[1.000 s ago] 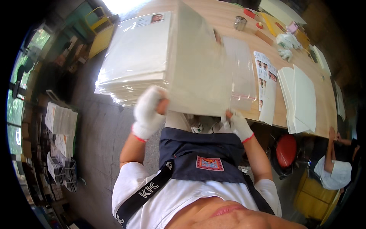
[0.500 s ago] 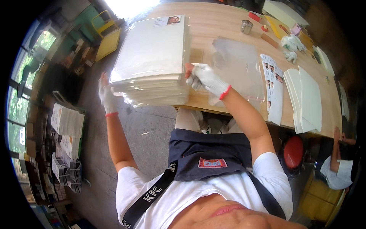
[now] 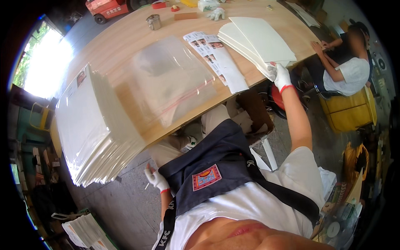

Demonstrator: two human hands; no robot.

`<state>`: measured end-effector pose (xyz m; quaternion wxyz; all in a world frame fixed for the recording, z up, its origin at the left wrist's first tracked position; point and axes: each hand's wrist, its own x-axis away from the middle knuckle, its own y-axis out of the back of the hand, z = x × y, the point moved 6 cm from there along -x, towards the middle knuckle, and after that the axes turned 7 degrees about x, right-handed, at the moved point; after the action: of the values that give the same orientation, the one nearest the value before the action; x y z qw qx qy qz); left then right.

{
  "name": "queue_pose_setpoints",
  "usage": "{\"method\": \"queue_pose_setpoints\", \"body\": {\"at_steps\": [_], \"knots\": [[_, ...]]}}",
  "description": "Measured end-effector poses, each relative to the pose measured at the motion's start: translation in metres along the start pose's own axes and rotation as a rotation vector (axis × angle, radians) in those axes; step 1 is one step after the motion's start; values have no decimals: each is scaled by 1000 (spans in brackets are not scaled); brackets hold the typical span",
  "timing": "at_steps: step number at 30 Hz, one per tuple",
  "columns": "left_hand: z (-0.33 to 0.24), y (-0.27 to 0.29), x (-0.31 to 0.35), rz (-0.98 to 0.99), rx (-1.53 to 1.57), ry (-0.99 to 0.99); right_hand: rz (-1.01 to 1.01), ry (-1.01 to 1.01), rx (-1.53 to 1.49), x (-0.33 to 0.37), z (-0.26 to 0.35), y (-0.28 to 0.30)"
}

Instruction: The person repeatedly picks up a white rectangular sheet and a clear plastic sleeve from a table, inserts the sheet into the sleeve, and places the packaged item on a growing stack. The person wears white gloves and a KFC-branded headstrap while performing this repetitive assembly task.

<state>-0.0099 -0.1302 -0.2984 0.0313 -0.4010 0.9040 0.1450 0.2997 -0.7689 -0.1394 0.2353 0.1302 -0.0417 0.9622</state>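
My right hand [image 3: 281, 76], in a white glove with a red cuff, pinches the near corner of a fanned stack of white boards [image 3: 261, 41] at the table's right edge; the fingers below are partly hidden. Beside my apron, over the floor, hangs my gloved left hand [image 3: 157, 179], loosely open and holding nothing. A tall pile of white boards in clear plastic sleeves [image 3: 89, 125] stands at the table's left end, the top one bearing a small portrait label. Flat clear plastic sleeves [image 3: 166, 75] lie mid-table, with printed label strips [image 3: 216, 60] to their right.
On the far part of the wooden table [image 3: 121, 54] stand a metal cup [image 3: 153, 22], a brown block [image 3: 185, 16] and a loose white glove [image 3: 216, 14]. A person [image 3: 348, 62] sits at the right end. Below the table edge is a cardboard box [image 3: 254, 110].
My view has turned right. My right hand has gone from beside the sleeved pile to the white boards. My left hand has left that pile and dropped beside my apron.
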Motion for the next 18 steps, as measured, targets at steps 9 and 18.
{"method": "queue_pose_setpoints", "body": {"at_steps": [9, 18], "knots": [[-161, -127, -20, 499, -222, -704, 138, -230, -200, -28, -18, -13], [-181, -194, -69, 603, -451, -871, 337, -155, -33, -87, -25, 10]]}}
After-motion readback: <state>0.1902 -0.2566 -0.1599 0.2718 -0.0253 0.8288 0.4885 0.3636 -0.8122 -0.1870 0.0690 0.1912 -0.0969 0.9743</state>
